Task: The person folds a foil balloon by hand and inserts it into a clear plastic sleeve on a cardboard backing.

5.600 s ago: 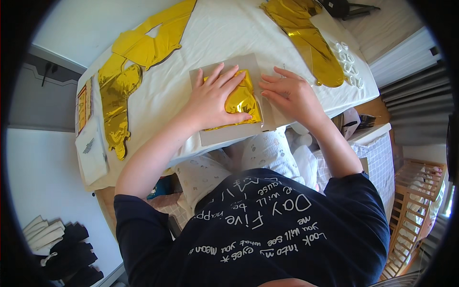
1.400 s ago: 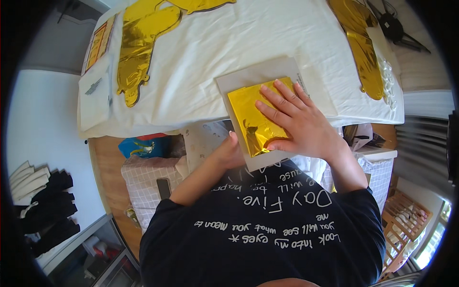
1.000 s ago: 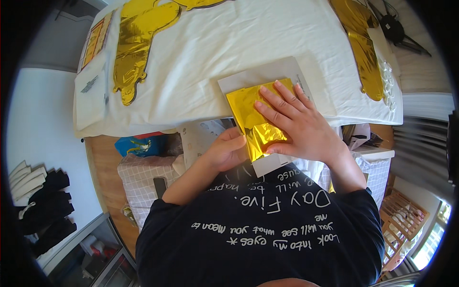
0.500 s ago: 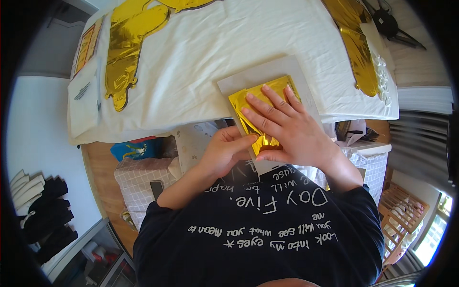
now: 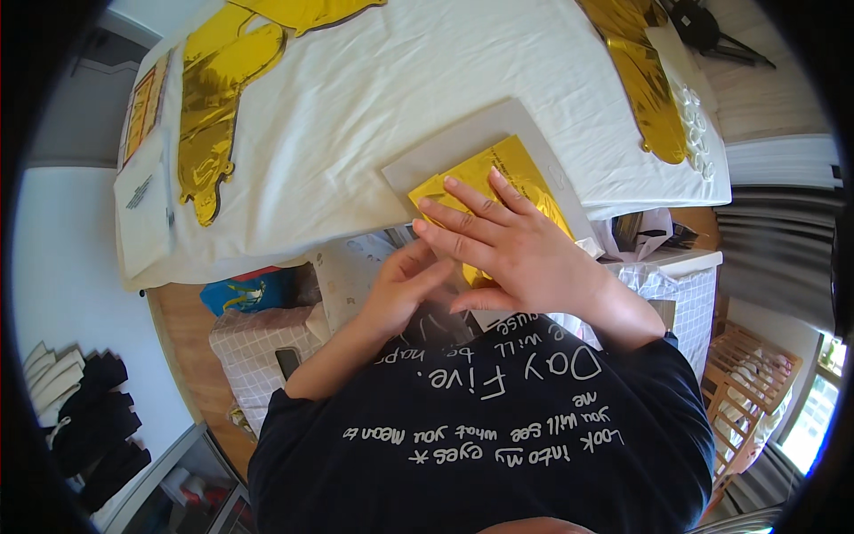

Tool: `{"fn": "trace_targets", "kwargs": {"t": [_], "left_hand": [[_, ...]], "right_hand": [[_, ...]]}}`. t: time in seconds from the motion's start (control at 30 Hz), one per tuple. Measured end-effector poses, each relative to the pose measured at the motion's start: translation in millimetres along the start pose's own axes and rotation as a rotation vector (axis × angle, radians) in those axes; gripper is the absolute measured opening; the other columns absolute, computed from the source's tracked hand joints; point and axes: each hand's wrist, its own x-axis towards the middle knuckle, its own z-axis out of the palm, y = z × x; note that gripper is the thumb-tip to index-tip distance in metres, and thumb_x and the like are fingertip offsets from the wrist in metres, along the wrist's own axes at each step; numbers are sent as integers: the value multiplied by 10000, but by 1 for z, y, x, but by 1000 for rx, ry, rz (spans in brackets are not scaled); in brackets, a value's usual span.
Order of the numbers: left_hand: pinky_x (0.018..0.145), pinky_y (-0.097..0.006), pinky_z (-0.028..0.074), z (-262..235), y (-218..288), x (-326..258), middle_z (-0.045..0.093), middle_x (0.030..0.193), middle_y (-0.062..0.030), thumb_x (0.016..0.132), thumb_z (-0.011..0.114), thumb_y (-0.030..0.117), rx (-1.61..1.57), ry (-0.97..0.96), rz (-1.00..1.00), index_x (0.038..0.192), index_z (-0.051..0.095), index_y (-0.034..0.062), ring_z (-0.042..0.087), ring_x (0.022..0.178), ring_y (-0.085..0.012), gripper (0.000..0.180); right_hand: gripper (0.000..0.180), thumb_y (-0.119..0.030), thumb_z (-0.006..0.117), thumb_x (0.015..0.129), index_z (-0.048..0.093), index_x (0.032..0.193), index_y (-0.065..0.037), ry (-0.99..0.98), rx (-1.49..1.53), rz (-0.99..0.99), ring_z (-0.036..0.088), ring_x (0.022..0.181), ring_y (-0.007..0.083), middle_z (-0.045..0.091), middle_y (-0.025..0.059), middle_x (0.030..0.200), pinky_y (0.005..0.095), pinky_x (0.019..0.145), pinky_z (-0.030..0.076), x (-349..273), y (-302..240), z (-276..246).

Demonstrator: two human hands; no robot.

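Note:
A folded gold foil sheet (image 5: 525,173), apparently a flattened foil balloon, lies on a flat grey board (image 5: 471,129) that juts over the near edge of the white-covered table. My right hand (image 5: 516,254) presses flat on the foil, fingers spread and covering its middle and near part. Beside the near left edge of the foil is my left hand (image 5: 405,285). Its thumb stands apart from the fingers and is slightly blurred; the fingertips are partly hidden near the board's edge, and I see nothing pinched between them.
Flat gold foil balloons (image 5: 209,116) lie at the table's left and far side, another gold balloon (image 5: 654,98) at the right. Next to it are white coils (image 5: 696,133). A black tool-like object (image 5: 703,27) sits far right. A phone (image 5: 287,361) rests on checked cloth at lower left.
My left thumb has come off the foil's near edge. My right hand has slid slightly left, and the foil's folded near part looks flatter. The whole view has shifted a little.

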Motion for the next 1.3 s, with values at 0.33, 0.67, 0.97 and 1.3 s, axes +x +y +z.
{"fn": "trace_targets", "kwargs": {"t": [0.33, 0.67, 0.97, 1.3], "left_hand": [[793, -318, 635, -24, -10, -5, 744, 1002, -94, 1037, 656, 116, -35, 75, 66, 1089, 690, 11, 750, 905, -171, 122], [774, -383, 669, 10, -9, -13, 714, 1083, -121, 1057, 583, 65, -240, 309, 204, 992, 536, 61, 748, 957, -204, 81], [821, -321, 588, 17, -33, 1, 686, 1038, -48, 1091, 559, 111, -268, 344, 473, 1070, 543, 77, 690, 925, -137, 43], [955, -407, 576, 9, 18, -22, 636, 1370, -156, 1128, 448, 363, 408, 43, 51, 1425, 502, 42, 704, 1146, -275, 441]], "right_hand": [[579, -478, 703, 943, 644, 1388, -112, 231, 145, -123, 581, 1377, 332, 657, 82, 1425, 510, 1184, 402, -5, 3, -14], [201, -203, 769, 852, 781, 1018, -91, 564, 29, -79, 682, 888, 245, 739, 25, 1009, 364, 757, 519, -50, -6, 7], [470, -330, 827, 833, 717, 1271, -202, 339, -82, -3, 615, 1256, 214, 676, 6, 1308, 461, 1087, 433, -52, -40, 28], [336, -40, 780, 799, 760, 1122, -127, 490, -275, 313, 656, 1237, 264, 722, 39, 1231, 503, 1107, 466, -81, -9, 19]]}}
